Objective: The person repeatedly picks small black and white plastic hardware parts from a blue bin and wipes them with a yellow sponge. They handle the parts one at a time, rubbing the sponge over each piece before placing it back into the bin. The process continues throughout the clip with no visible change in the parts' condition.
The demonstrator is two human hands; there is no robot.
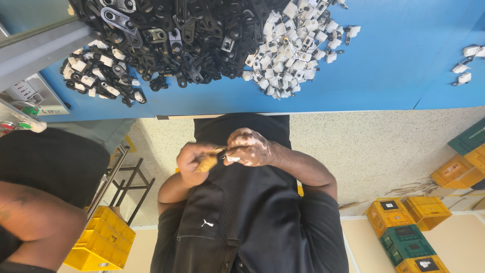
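Note:
My left hand (pixel 193 163) and my right hand (pixel 248 146) meet in front of my black shirt, below the edge of the blue table (pixel 384 60). The left hand is closed around a tan, yellowish piece (pixel 208 162). Pinched in my right hand's fingers is a small white part (pixel 232 158) with a dark bit, pressed against the tan piece. On the table lie a big heap of black flat clips (pixel 177 35) and, next to it, a heap of small white parts (pixel 289 55). Neither hand touches them.
A smaller mixed black-and-white pile (pixel 96 73) lies at the table's left, and a few white parts (pixel 465 65) at the far right. Another person's arm and black sleeve (pixel 35 202) fill the left. A button box (pixel 17 124), a yellow crate (pixel 103 242) and stacked crates (pixel 409 227) stand around.

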